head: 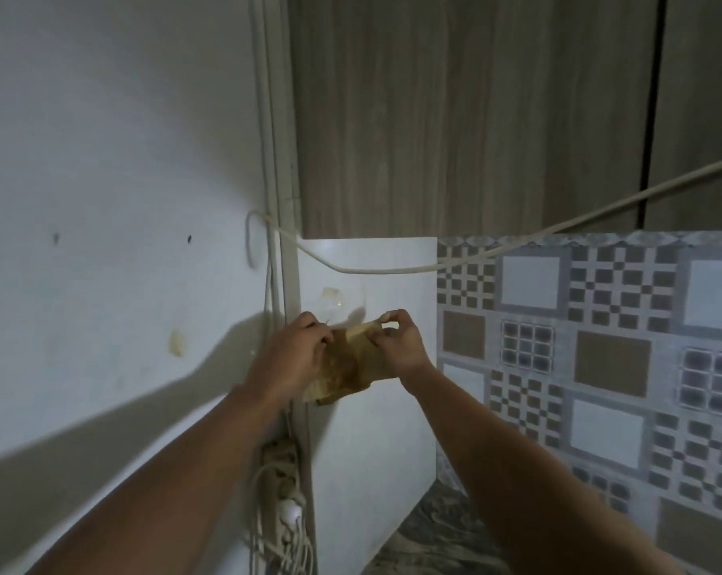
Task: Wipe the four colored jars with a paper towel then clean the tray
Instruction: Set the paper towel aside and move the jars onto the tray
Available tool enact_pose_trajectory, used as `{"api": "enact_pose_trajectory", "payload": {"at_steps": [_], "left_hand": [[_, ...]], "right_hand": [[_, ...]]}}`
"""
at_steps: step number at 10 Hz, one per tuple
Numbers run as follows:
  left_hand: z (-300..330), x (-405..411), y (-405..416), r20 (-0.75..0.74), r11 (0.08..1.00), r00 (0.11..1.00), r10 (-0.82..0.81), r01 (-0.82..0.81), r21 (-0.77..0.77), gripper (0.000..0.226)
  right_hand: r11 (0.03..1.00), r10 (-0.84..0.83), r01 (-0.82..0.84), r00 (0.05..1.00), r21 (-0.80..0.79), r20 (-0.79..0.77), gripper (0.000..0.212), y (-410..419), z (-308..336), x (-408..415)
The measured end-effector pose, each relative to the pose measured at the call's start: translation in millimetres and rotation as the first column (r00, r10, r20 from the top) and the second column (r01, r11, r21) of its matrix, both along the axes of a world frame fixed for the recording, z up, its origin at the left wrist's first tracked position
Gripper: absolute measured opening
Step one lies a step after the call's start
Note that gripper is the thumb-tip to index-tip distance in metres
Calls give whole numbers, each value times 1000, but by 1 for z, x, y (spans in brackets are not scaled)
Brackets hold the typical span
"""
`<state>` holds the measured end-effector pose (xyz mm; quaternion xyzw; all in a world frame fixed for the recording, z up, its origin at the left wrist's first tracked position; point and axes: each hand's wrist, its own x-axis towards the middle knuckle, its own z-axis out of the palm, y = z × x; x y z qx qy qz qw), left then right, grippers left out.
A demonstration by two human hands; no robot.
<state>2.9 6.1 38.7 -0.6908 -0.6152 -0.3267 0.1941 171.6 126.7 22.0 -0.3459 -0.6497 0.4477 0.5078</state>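
We pinch a stained paper towel in left grip and right grip; jars, tray unseen, progress unclear.

A yellow-brown stained paper towel is showing against a plain white panel. Wall tiles are showing grey, white and brown — checkered squares and grids. The cabinet is showing pale wood grain — a cable showing cream-white.
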Motion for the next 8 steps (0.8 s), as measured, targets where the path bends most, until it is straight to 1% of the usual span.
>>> {"api": "enact_pose_trajectory", "payload": {"at_steps": [1, 2, 3, 4, 5, 6, 7, 8], "left_hand": [[2, -8, 4, -233, 993, 971, 59, -81, -87, 32], [3, -8, 9, -388, 977, 910, 144, -193, -90, 39], [-1, 0, 12, -437, 958, 872, 219, -277, -72, 33], [-14, 10, 12, -351, 942, 893, 281, -328, -78, 26], [-36, 14, 13, -76, 965, 971, 225, -233, -117, 29], [-65, 15, 19, 366, 997, 928, 69, -49, -65, 41], [-81, 26, 18, 793, 992, 601, -104, 118, 41, 46], [-99, 38, 3, 888, 987, 430, -161, 79, 140, 39]], "right_hand": [[1000, -13, 13, 997, 10, 76, 4, 13, -4, -24], [999, -44, 41, 992, 21, 120, 17, 17, -7, -39], [997, -47, 37, 986, 61, 161, 34, 13, -19, -48], [996, -37, 22, 985, 91, 170, 38, 2, -27, -47], [999, -15, 10, 994, 52, 108, 27, -4, -33, -45], [997, 46, -45, 999, -68, 7, 20, -16, -39, -45], [945, 75, -91, 995, -314, -61, 25, -22, -40, -43], [859, 116, -118, 993, -498, -35, 19, -27, -50, -31]]}}
